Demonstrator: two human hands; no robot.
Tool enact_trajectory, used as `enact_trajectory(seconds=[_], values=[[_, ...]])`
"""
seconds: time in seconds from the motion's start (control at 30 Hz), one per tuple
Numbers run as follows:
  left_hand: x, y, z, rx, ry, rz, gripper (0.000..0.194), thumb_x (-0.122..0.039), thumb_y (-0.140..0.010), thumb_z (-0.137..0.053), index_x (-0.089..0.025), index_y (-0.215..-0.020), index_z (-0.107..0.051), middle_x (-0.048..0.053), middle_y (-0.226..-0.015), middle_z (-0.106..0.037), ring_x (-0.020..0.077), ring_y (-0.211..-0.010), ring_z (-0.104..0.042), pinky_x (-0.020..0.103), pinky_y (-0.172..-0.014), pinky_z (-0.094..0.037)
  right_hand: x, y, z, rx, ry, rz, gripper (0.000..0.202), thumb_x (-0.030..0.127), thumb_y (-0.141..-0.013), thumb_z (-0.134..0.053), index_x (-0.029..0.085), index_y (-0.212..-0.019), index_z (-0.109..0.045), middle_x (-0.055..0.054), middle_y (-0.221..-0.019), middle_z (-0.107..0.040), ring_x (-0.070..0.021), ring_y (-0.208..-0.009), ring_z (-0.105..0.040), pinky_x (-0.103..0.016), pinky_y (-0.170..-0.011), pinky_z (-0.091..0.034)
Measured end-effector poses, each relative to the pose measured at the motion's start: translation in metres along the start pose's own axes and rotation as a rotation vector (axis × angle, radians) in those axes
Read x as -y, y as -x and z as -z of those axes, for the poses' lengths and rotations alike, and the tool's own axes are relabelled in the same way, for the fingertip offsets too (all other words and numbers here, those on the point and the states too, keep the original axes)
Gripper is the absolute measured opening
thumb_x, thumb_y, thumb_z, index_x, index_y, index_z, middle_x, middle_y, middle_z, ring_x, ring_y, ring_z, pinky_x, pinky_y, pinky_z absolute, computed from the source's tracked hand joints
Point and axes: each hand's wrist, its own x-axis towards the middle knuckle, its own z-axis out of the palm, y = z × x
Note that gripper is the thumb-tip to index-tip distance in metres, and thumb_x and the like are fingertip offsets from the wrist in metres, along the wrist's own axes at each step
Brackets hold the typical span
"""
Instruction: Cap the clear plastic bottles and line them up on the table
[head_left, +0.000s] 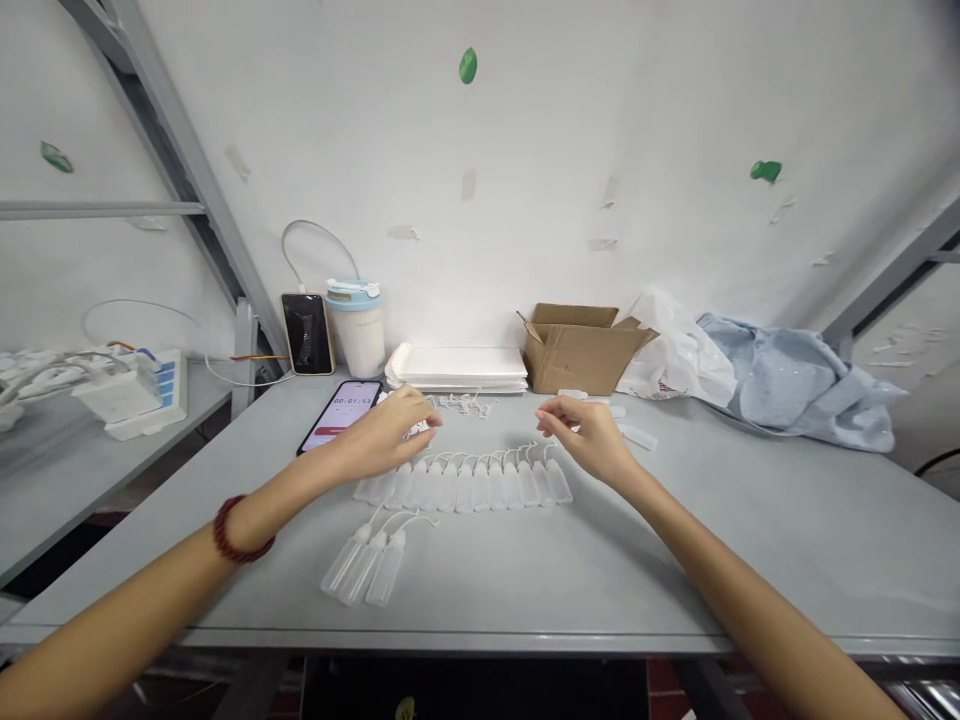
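Observation:
Several clear bottles with white tips and thin curved strings [465,487] lie side by side in a row across the grey table. In front of the row, at the left, three similar bottles [363,567] lie apart from it. My left hand [401,430] hovers over the row's left end with its fingers apart, beside a pile of small white pieces [466,404]. Above the row's right end is my right hand [585,432], its thumb and forefinger pinched together; anything between them is too small to make out. Loose clear pieces [639,436] lie behind my right hand.
A phone showing a timer [346,410] lies behind my left hand. Along the wall stand another phone [307,334], a cup [357,328], stacked white sheets [465,368], a cardboard box [581,350], a plastic bag [679,350] and blue cloth [799,380].

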Motion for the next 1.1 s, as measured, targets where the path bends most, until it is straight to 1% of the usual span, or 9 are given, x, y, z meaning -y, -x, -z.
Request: enact_trajectory(seconds=[0.13,0.17,0.27,0.33,0.47,0.67,0.83,0.9,1.1], values=[[0.02,-0.043,-0.02,-0.027,-0.302,-0.134,0.017,-0.015,-0.089,-0.045,-0.014,-0.093,-0.062,0.008,-0.086,-0.061,0.0214,-0.091,-0.05,0.032,-0.078,-0.044,-0.017,-0.007,0.009,-0.019,0.183,-0.007,0.015,0.024,-0.085,-0.048,0.018,-0.078,-0.061,-0.003,-0.072,-0.068,-0.0159,-0.067,-0.063,-0.027,-0.063,-0.047],[0.024,-0.051,-0.024,-0.029,-0.403,-0.169,0.017,-0.013,-0.088,-0.045,-0.014,-0.093,-0.062,0.009,-0.085,-0.06,0.0219,-0.089,-0.049,0.032,-0.075,-0.043,-0.02,-0.008,0.012,-0.003,0.271,-0.011,0.015,0.021,-0.086,-0.048,0.018,-0.081,-0.061,-0.003,-0.076,-0.069,-0.0159,-0.071,-0.063,-0.027,-0.064,-0.047],[0.032,-0.066,-0.034,-0.026,-0.52,-0.218,0.021,-0.005,-0.086,-0.042,-0.012,-0.085,-0.062,0.012,-0.081,-0.058,0.0241,-0.087,-0.048,0.033,-0.071,-0.04,-0.029,-0.012,0.019,0.093,0.56,-0.047,0.017,0.015,-0.086,-0.046,0.018,-0.091,-0.062,-0.005,-0.09,-0.07,-0.0168,-0.081,-0.063,-0.025,-0.067,-0.044],[0.033,-0.071,-0.038,-0.019,-0.551,-0.249,0.024,0.0,-0.085,-0.041,-0.013,-0.081,-0.061,0.012,-0.081,-0.058,0.0247,-0.088,-0.047,0.034,-0.071,-0.038,-0.032,-0.014,0.023,0.144,0.667,-0.089,0.021,0.011,-0.086,-0.045,0.017,-0.095,-0.063,-0.007,-0.095,-0.069,-0.0186,-0.083,-0.062,-0.026,-0.065,-0.042],[0.033,-0.076,-0.041,-0.007,-0.599,-0.302,0.023,0.001,-0.085,-0.043,-0.013,-0.08,-0.06,0.012,-0.083,-0.058,0.0245,-0.088,-0.047,0.033,-0.071,-0.036,-0.038,-0.014,0.028,0.202,0.738,-0.15,0.027,0.004,-0.082,-0.045,0.016,-0.098,-0.063,-0.011,-0.1,-0.067,-0.0222,-0.089,-0.062,-0.026,-0.064,-0.039],[0.028,-0.077,-0.044,-0.024,-0.618,-0.308,0.021,-0.001,-0.085,-0.044,-0.012,-0.076,-0.06,0.013,-0.082,-0.058,0.0247,-0.086,-0.048,0.033,-0.069,-0.036,-0.041,-0.015,0.03,0.304,0.822,-0.178,0.029,-0.001,-0.076,-0.05,0.016,-0.094,-0.064,-0.011,-0.1,-0.067,-0.0221,-0.093,-0.061,-0.026,-0.067,-0.039],[0.018,-0.07,-0.038,-0.072,-0.602,-0.254,0.023,-0.01,-0.09,-0.041,-0.012,-0.077,-0.06,0.014,-0.084,-0.058,0.0259,-0.088,-0.048,0.035,-0.069,-0.038,-0.038,-0.015,0.029,0.341,0.892,-0.187,0.027,-0.002,-0.073,-0.052,0.015,-0.09,-0.064,-0.013,-0.098,-0.066,-0.0243,-0.094,-0.06,-0.027,-0.069,-0.039],[0.013,-0.065,-0.033,-0.103,-0.535,-0.209,0.022,-0.015,-0.09,-0.042,-0.012,-0.081,-0.061,0.014,-0.086,-0.059,0.0257,-0.089,-0.049,0.035,-0.07,-0.04,-0.038,-0.014,0.028,0.353,0.914,-0.189,0.029,-0.004,-0.072,-0.051,0.014,-0.09,-0.064,-0.014,-0.097,-0.066,-0.0247,-0.094,-0.06,-0.028,-0.069,-0.039],[-0.011,-0.043,-0.013,-0.255,0.051,0.027,0.018,-0.024,-0.088,-0.048,-0.016,-0.083,-0.063,0.005,-0.086,-0.066,0.0188,-0.083,-0.056,0.031,-0.072,-0.044,-0.035,-0.012,0.025,0.359,0.93,-0.171,0.033,-0.009,-0.07,-0.046,0.011,-0.088,-0.065,-0.016,-0.097,-0.066,-0.0271,-0.097,-0.059,-0.03,-0.071,-0.039]])
